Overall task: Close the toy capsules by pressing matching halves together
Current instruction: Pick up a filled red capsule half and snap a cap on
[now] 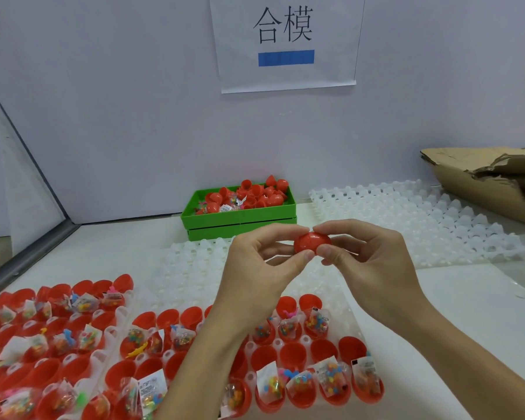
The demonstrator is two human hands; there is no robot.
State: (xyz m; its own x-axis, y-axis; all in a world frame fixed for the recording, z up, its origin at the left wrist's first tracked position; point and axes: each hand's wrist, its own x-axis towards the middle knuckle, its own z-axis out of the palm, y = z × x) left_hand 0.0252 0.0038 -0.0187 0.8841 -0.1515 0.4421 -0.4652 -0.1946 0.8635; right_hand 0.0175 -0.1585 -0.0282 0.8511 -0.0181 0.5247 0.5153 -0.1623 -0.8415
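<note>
A red toy capsule (311, 242) is held between both hands above the table, its two halves joined with a seam showing around the middle. My left hand (261, 265) pinches its left half with thumb and fingers. My right hand (364, 259) pinches its right half the same way. Below my arms, white trays (152, 301) hold several open red capsule halves (294, 351), many with small bagged toys (331, 375) in them.
A green bin (240, 216) with several red capsules and toy bags stands at the back centre against the wall. Empty white trays (422, 219) lie at the right. Torn cardboard (491, 177) sits at the far right. A paper sign (285, 40) hangs on the wall.
</note>
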